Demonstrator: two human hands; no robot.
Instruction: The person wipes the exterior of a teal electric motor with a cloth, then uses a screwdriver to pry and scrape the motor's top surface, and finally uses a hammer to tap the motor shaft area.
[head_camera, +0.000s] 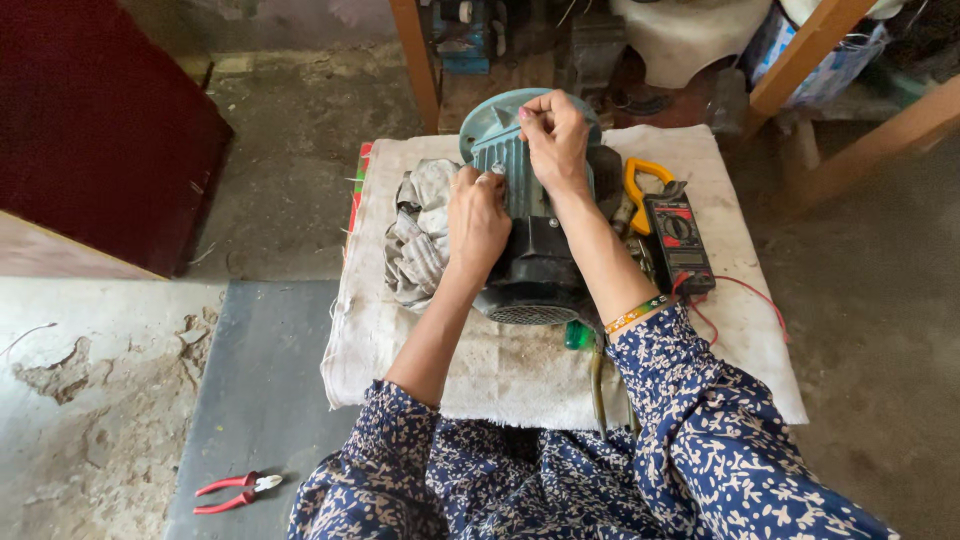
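Far below and left of our hands, red-handled pliers lie on the floor. Just left of our left hand sits a crumpled grey rag on the cloth-covered desk. Our left hand is curled nearly closed, fingertips pressed on the ribbed casing of the blue-green motor. Our right hand rests higher on the same casing, fingers pinched narrow; we cannot tell what they hold. The motor lies under both hands. Right of our right hand lies a clamp meter.
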